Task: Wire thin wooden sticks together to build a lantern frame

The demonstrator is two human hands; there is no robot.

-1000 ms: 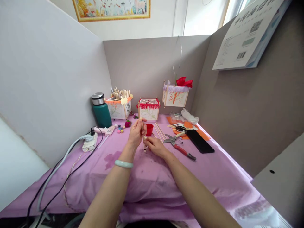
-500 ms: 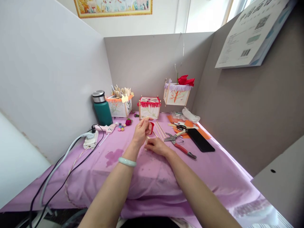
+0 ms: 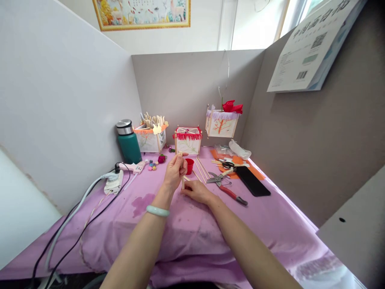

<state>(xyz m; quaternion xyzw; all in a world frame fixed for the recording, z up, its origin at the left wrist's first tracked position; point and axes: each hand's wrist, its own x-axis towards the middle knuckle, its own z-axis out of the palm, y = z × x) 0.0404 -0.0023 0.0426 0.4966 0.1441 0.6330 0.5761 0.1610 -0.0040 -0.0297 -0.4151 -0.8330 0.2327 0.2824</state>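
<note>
My left hand is closed round the upper part of some thin wooden sticks, whose tips poke out above the fingers. Lower down, my right hand pinches the bottom of the same sticks, just above the cloth. How many sticks are held I cannot tell. A small red cup stands right behind the hands. Loose wooden sticks lie to its right. Farther right are the pliers with red handles, lying with open jaws.
Behind stand a red-fringed box, a box of sticks and a green bottle. A box with a red flower hangs at right. Glue gun, power strip and cables are left; scissors and phone right.
The view has tilted up slightly. Both hands have shifted a little left with the sticks, and the red cup now shows more fully behind them.
</note>
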